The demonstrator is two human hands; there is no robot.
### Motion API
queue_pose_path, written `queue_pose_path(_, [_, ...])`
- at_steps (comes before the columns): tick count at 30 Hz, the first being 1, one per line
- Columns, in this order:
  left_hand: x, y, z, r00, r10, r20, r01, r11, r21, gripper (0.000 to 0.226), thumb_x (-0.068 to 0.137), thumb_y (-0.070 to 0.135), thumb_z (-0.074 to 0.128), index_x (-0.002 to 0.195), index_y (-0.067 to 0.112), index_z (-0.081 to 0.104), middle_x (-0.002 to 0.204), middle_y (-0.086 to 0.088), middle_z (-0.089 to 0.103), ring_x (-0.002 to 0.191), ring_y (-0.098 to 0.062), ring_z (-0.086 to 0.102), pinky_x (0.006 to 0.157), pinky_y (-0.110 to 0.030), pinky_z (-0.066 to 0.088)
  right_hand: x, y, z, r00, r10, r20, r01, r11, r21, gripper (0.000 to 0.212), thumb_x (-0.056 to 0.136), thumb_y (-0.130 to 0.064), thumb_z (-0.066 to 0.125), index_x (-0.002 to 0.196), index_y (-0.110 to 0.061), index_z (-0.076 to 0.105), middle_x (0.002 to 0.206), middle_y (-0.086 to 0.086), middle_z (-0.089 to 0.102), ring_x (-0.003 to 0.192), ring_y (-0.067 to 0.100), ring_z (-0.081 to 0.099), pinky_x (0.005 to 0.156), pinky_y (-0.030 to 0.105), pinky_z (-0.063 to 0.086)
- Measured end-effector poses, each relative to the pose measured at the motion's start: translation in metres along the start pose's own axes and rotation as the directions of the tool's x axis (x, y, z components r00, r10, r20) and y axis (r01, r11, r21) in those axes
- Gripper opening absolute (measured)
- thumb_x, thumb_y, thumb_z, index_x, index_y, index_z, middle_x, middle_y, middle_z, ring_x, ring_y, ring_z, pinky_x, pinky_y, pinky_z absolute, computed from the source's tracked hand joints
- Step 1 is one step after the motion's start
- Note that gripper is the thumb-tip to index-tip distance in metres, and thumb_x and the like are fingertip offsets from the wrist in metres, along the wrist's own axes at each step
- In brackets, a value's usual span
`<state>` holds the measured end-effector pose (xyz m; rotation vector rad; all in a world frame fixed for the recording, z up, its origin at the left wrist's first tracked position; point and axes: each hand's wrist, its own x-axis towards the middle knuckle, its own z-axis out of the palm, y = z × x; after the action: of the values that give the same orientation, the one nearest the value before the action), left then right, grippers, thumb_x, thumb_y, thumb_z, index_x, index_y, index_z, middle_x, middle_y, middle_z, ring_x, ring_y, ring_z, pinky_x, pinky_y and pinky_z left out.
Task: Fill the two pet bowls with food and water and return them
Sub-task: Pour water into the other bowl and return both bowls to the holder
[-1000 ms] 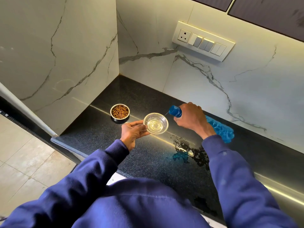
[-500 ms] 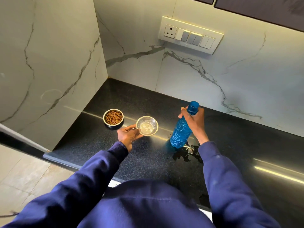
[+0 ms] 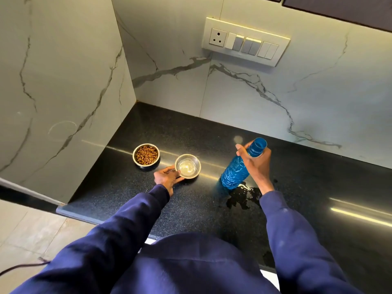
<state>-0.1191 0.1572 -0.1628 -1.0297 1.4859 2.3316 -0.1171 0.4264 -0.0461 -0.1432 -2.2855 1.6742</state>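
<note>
Two small steel pet bowls sit on the black counter (image 3: 191, 209). The left bowl (image 3: 146, 156) is full of brown kibble. The right bowl (image 3: 188, 166) holds clear water, and my left hand (image 3: 167, 177) grips its near-left rim. Right of it a blue plastic water bottle (image 3: 235, 169) stands upright, slightly tilted, with no cap on its mouth. My right hand (image 3: 255, 164) is wrapped around the bottle's upper part near the neck.
A puddle of spilled water (image 3: 241, 197) lies on the counter by the bottle's base. Marble walls close the corner at left and back. A switch panel (image 3: 245, 41) is on the back wall. The counter's front edge (image 3: 70, 211) drops to a tiled floor at left.
A second ago the bottle was tipped and poured into the bowl held up. Now the bottle stands upright on the counter and the water bowl sits lower, beside the kibble bowl.
</note>
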Motion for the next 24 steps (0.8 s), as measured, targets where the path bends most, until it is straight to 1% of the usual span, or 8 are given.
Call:
queue_pose_path(3, [0.006, -0.004, 0.001, 1.000, -0.004, -0.025, 0.004, 1.000, 0.009, 0.032, 0.083, -0.018, 0.068, 0.114, -0.013, 0.063, 0.103, -0.025, 0.069, 0.082, -0.033, 0.070, 0.053, -0.029, 0.062, -0.006, 0.004, -0.001, 1.000, -0.004, 0.027, 0.005, 1.000, -0.030, 0.018, 0.082, -0.010, 0.084, 0.082, -0.010, 0.066, 0.074, -0.006, 0.071, 0.068, 0.010, 0.068, 0.069, 0.019, 0.054])
queue_pose_path(6, [0.012, -0.007, -0.001, 1.000, 0.002, -0.012, -0.001, 1.000, 0.019, 0.035, 0.082, -0.017, 0.070, 0.116, -0.011, 0.064, 0.102, -0.026, 0.070, 0.080, -0.031, 0.071, 0.054, -0.029, 0.062, -0.008, 0.008, -0.006, 0.997, -0.008, 0.074, 0.013, 0.998, -0.064, 0.024, 0.078, -0.012, 0.087, 0.090, -0.008, 0.067, 0.086, -0.002, 0.073, 0.079, 0.014, 0.070, 0.077, 0.025, 0.056])
queue_pose_path(9, [0.015, -0.010, -0.004, 1.000, 0.009, -0.001, -0.009, 1.000, 0.026, 0.037, 0.082, -0.015, 0.072, 0.118, -0.010, 0.064, 0.101, -0.026, 0.070, 0.083, -0.032, 0.072, 0.057, -0.030, 0.063, -0.009, 0.014, -0.012, 0.992, 0.026, 0.122, -0.004, 0.985, -0.174, 0.048, 0.073, -0.028, 0.091, 0.109, -0.010, 0.066, 0.107, -0.001, 0.071, 0.095, 0.013, 0.070, 0.087, 0.032, 0.058])
queue_pose_path(11, [0.015, -0.011, -0.009, 1.000, 0.012, 0.002, -0.012, 1.000, 0.023, 0.037, 0.081, -0.014, 0.074, 0.117, -0.012, 0.063, 0.098, -0.025, 0.070, 0.089, -0.034, 0.071, 0.058, -0.030, 0.064, -0.017, 0.017, -0.014, 0.987, 0.088, 0.132, -0.058, 0.974, -0.217, 0.070, 0.068, -0.041, 0.091, 0.124, -0.012, 0.059, 0.116, -0.005, 0.069, 0.102, 0.009, 0.069, 0.090, 0.030, 0.056])
queue_pose_path(13, [0.015, -0.010, -0.016, 1.000, 0.005, -0.013, -0.004, 1.000, 0.023, 0.035, 0.081, -0.014, 0.075, 0.114, -0.012, 0.063, 0.092, -0.020, 0.070, 0.087, -0.032, 0.071, 0.057, -0.028, 0.063, -0.029, 0.018, -0.014, 0.985, 0.135, 0.103, -0.108, 0.967, -0.231, 0.081, 0.067, -0.041, 0.091, 0.133, -0.016, 0.052, 0.120, -0.004, 0.068, 0.108, 0.007, 0.066, 0.094, 0.028, 0.054])
queue_pose_path(18, [0.019, -0.004, -0.048, 0.999, 0.000, -0.052, 0.000, 1.000, 0.012, 0.026, 0.083, -0.015, 0.071, 0.107, -0.008, 0.063, 0.099, -0.025, 0.067, 0.087, -0.033, 0.069, 0.056, -0.026, 0.062, -0.058, 0.026, -0.015, 0.981, 0.190, 0.034, -0.175, 0.950, -0.257, 0.086, 0.074, -0.032, 0.091, 0.144, -0.019, 0.044, 0.137, 0.002, 0.061, 0.122, 0.013, 0.060, 0.103, 0.032, 0.050])
queue_pose_path(21, [0.017, 0.003, -0.069, 0.998, 0.001, -0.060, 0.000, 1.000, 0.004, 0.026, 0.085, -0.011, 0.072, 0.109, -0.008, 0.062, 0.095, -0.022, 0.068, 0.089, -0.034, 0.069, 0.056, -0.026, 0.062, -0.060, 0.023, -0.014, 0.983, 0.181, -0.006, -0.174, 0.936, -0.307, 0.070, 0.078, -0.031, 0.087, 0.137, -0.018, 0.052, 0.130, 0.003, 0.066, 0.117, 0.016, 0.065, 0.104, 0.040, 0.054])
queue_pose_path(24, [0.016, 0.011, -0.088, 0.998, 0.010, -0.068, -0.009, 1.000, 0.006, 0.028, 0.085, -0.009, 0.073, 0.111, -0.009, 0.063, 0.094, -0.020, 0.069, 0.082, -0.030, 0.071, 0.059, -0.026, 0.063, -0.058, 0.018, -0.013, 0.982, 0.182, -0.042, -0.186, 0.920, -0.345, 0.067, 0.080, -0.032, 0.085, 0.136, -0.016, 0.054, 0.129, 0.005, 0.067, 0.116, 0.019, 0.065, 0.102, 0.040, 0.054])
